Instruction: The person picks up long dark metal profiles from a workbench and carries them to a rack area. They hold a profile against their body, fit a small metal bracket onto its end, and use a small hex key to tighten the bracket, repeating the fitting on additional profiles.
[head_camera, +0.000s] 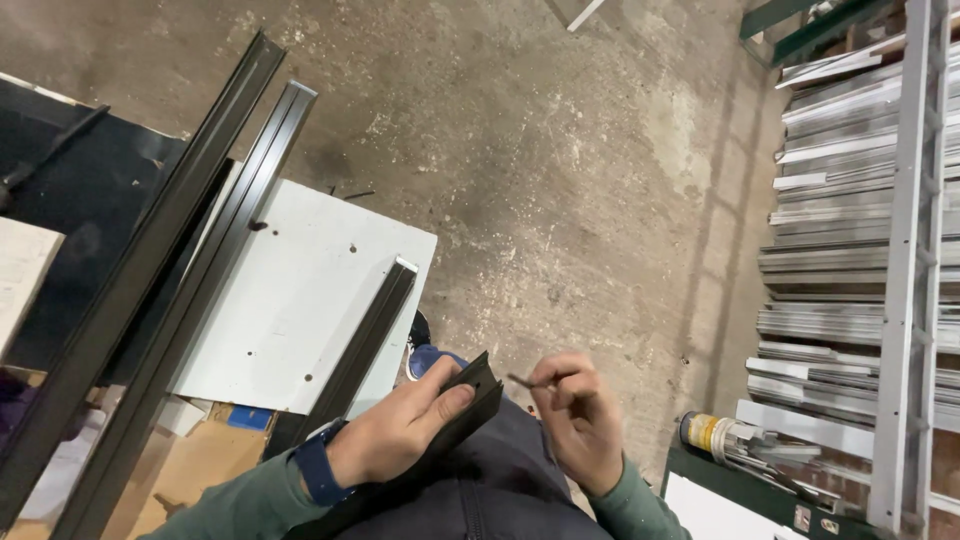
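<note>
While left hand (400, 430) grips flat black bracket (468, 400), right hand (578, 415) pinches screw (520, 381).

Left hand (395, 435) low in view, back of hand up, fingers curled, thumb pressed on top in firm grasp. Left wrist banded in blue, green sleeve running down-left from hand. Right hand (578, 420) just right of left hand, apart from it, fingers bunched, thumb and forefinger pinched tight at upper-left tip. Right forearm in green sleeve drops below hand. Both hands held above lap.
</note>
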